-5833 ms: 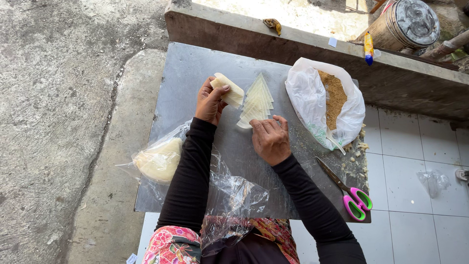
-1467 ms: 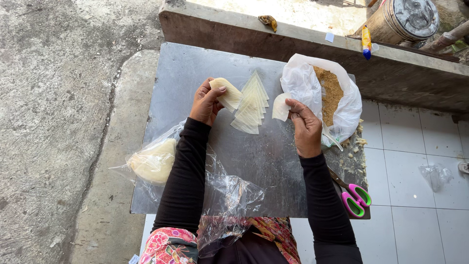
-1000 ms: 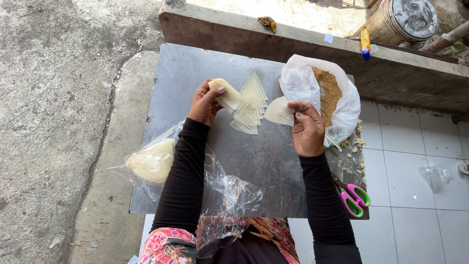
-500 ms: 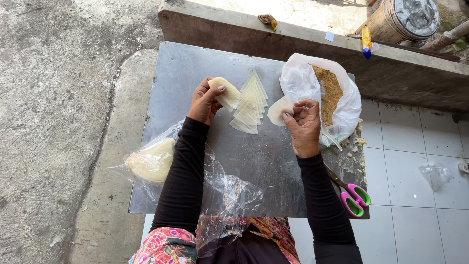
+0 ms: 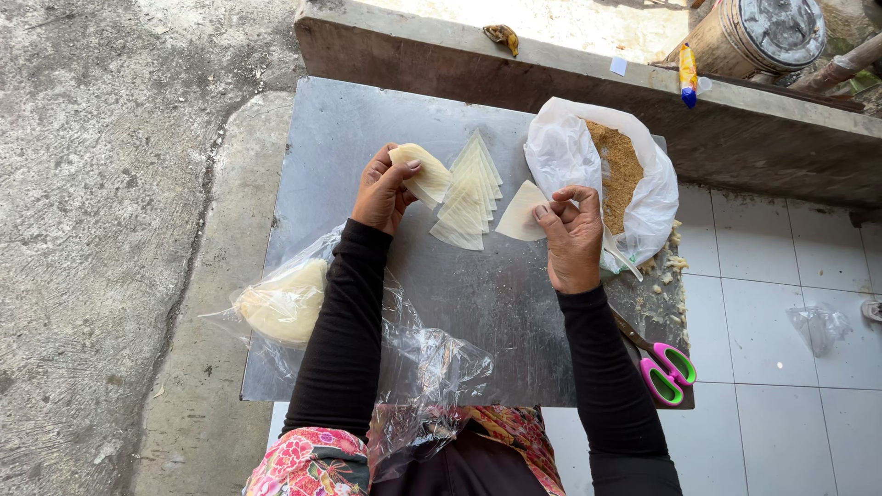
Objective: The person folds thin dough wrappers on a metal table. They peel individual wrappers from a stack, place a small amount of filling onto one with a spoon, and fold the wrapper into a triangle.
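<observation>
Left hand (image 5: 384, 191): fingers closed around a small stack of pale, thin wrapper sheets (image 5: 421, 173), thumb on top, held just above the grey metal counter (image 5: 349, 129). Right hand (image 5: 571, 237): fingers (image 5: 551, 208) pinch one pale triangular wrapper sheet (image 5: 520, 213) by its right corner; the sheet juts left of the fingertips. Between the hands, a fanned row of pale triangular wrappers (image 5: 469, 193) lies flat. Just right: a white plastic bag of brown crumbs (image 5: 617, 165), possibly a filling.

- Rough grey concrete floor (image 5: 101, 184) is stretching away on the left.
- White floor tiles (image 5: 781, 367) are lying on the right.
- A metal desk (image 5: 349, 129) is sitting against a low concrete ledge (image 5: 551, 73).
- Daylight is falling across everything.
</observation>
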